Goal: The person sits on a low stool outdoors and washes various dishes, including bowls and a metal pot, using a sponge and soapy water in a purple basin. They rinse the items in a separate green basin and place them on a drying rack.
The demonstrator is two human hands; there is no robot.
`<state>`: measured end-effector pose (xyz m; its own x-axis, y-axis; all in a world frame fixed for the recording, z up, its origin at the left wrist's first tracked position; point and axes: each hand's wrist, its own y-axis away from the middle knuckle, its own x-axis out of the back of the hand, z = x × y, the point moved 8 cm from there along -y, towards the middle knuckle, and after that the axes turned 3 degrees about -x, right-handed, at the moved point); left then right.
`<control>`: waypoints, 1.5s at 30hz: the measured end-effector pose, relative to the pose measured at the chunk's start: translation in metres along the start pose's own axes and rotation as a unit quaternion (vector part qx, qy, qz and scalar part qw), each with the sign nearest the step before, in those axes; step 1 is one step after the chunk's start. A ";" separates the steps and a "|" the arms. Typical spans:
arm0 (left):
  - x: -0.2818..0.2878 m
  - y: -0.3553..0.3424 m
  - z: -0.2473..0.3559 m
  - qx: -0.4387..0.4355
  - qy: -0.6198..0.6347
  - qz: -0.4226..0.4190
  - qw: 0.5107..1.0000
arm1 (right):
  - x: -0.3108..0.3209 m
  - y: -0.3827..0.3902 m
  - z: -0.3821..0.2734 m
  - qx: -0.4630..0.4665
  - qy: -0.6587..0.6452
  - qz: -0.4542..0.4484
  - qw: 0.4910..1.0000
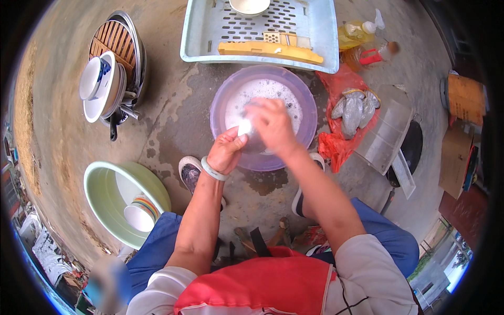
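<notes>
Over a purple basin (216,116) of foamy water, my left hand (226,149) pinches a small white, smooth object (244,127) between thumb and fingers. Its kind is not clear, as most of it is hidden. Close against it is my right hand (272,125), its fingers bent and smeared by motion, so whether they grip anything does not show. White suds (268,89) cover the water below both hands. A pale bangle (212,170) circles my left wrist.
Beyond the basin stands a light-blue crate (210,39) with a white bowl (250,5) and a yellow piece (270,50). Stacked dishes (102,86) sit far left, a green tub (94,194) with bowls near left. At right are a red bag (333,149) and a pump bottle (357,34).
</notes>
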<state>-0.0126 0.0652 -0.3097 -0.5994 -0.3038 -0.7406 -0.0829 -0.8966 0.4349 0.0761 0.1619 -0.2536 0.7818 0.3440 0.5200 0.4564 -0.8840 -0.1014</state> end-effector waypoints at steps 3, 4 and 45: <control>0.005 -0.004 -0.001 -0.008 0.001 -0.009 1.000 | -0.004 0.008 -0.025 0.060 0.061 -0.008 0.996; 0.005 -0.004 0.000 -0.009 0.000 -0.010 1.000 | -0.002 0.008 -0.025 0.063 0.061 -0.003 0.996; -0.004 0.004 0.016 0.010 -0.090 -0.034 0.995 | 0.006 -0.001 0.041 -0.238 -0.216 -0.050 0.946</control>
<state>-0.0236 0.0677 -0.2971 -0.7246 -0.1783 -0.6657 -0.1429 -0.9061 0.3982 0.0979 0.1777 -0.2852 0.8925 0.4393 0.1021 0.3742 -0.8476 0.3762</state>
